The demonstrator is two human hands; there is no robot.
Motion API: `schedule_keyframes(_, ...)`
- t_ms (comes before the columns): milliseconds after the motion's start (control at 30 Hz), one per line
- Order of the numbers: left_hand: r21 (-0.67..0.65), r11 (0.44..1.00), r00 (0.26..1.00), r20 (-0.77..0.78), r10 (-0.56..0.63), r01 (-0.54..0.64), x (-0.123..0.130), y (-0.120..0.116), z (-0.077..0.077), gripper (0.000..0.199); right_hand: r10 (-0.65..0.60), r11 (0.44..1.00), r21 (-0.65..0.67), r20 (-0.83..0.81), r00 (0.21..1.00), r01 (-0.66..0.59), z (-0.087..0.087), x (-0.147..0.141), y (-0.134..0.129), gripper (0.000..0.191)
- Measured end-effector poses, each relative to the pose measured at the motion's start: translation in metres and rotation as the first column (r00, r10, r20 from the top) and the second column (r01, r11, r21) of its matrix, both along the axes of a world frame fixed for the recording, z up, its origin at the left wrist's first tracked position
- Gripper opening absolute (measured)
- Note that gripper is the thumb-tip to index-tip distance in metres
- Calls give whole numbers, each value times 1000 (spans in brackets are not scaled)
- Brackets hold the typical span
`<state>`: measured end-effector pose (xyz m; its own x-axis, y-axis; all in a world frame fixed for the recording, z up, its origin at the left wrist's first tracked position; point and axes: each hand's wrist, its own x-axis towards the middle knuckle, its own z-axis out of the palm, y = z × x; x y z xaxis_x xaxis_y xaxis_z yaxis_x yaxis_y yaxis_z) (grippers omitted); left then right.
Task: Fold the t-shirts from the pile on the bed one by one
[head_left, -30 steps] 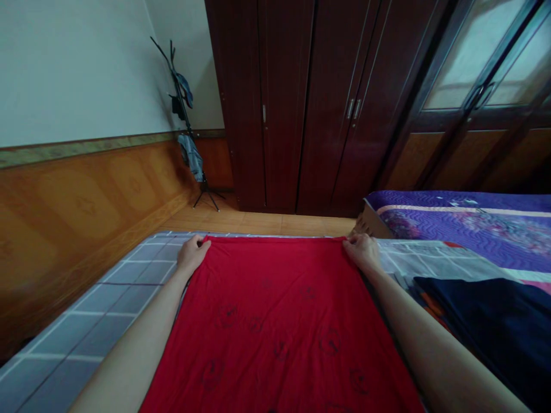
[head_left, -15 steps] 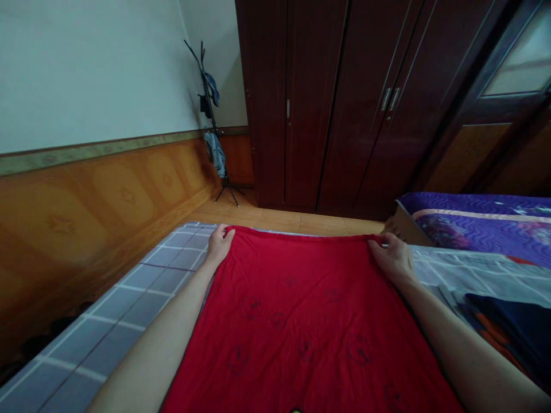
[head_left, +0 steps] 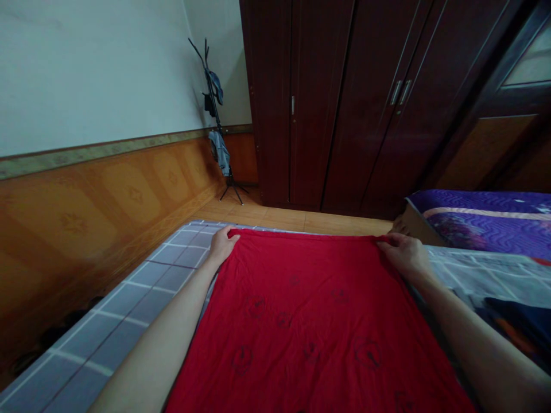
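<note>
A red cloth with dark round printed marks lies spread flat, running away from me across a grey checked mattress. My left hand pinches the cloth's far left corner, and my right hand grips its far right corner. Both hands hold the far edge a little off the surface. My forearms lie along the cloth's sides. The near end of the cloth runs out of view below.
A dark wooden wardrobe stands beyond the mattress, with a coat stand holding clothes in the corner. To the right are a cardboard box, a purple quilt, a pale checked sheet and dark folded fabric.
The whole view has shifted, with the wardrobe and coat stand further right in the picture. Both hands still hold the corners, and the far edge of the cloth looks slightly tauter.
</note>
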<state>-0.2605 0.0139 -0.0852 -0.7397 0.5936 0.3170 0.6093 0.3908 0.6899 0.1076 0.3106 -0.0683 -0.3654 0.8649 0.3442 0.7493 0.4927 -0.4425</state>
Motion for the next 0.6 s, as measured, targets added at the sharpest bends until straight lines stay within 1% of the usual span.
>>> schedule_keyframes(100, -91, 994, 991, -126, 51, -62, 7, 1, 0, 12, -83, 996, 42, 145, 986, 78, 3, 0, -11, 34)
schedule_keyframes(267, -188, 970, 963, -247, 106, -155, 10, -4, 2, 13, -112, 993, 69, 320, 941, 95, 6, 0, -20, 37)
schedule_keyframes(333, -204, 962, 954, -271, 124, -183, 9, -7, 3, 14, -106, 994, 58, 361, 926, 91, 9, 1, -21, 36)
schedule_keyframes(400, -201, 960, 948, -289, 133, -196, 9, -10, 5, 17, -94, 994, 86, 378, 921, 66, 16, 1, -22, 36)
schedule_keyframes(467, -172, 966, 941, -310, 135, -195, 12, -11, 10, 20, -60, 985, 170, 371, 927, -4, 26, -3, -27, 38)
schedule_keyframes(500, -150, 971, 937, -323, 130, -186, 14, -11, 15, 23, -19, 975, 214, 363, 932, -64, 31, -7, -32, 41)
schedule_keyframes(533, -128, 977, 935, -335, 116, -167, 17, -11, 20, 27, 53, 960, 240, 357, 933, -147, 37, -12, -39, 44)
schedule_keyframes(567, -114, 985, 935, -344, 86, -133, 21, -9, 25, 29, 152, 939, 239, 354, 923, -246, 41, -18, -48, 47)
schedule_keyframes(600, -112, 991, 937, -348, 34, -77, 26, -7, 30, 30, 269, 911, 209, 351, 897, -355, 44, -25, -60, 49)
